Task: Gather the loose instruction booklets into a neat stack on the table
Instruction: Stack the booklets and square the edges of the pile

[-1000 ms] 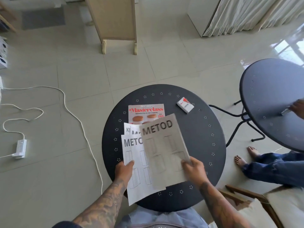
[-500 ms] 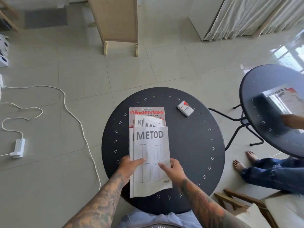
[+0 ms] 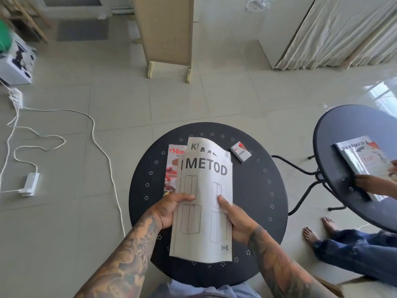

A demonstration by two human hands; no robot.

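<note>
Several white instruction booklets [image 3: 206, 186] with "METOD" on the top cover are gathered in one bundle over the round black table [image 3: 257, 190]. My left hand [image 3: 171, 209] grips the bundle's left edge, thumb across the cover. My right hand [image 3: 233, 220] grips its right edge, thumb on top. The bundle's far end curls upward, and the covers behind show only partly. A red and white "Masterclass" magazine [image 3: 170, 168] lies flat on the table, mostly hidden under the bundle's left side.
A small red and white pack [image 3: 240, 154] lies on the table beyond the bundle. To the right, a second black table [image 3: 335, 147] holds magazines [image 3: 365, 164] under another person's hand [image 3: 369, 184]; their bare feet [image 3: 318, 231] rest nearby. White cables [image 3: 103, 155] trail across the floor on the left.
The booklets went from fanned apart to squared into one bundle. Both my hands have closed on its sides and raised it off the table. Magazines appeared on the second table.
</note>
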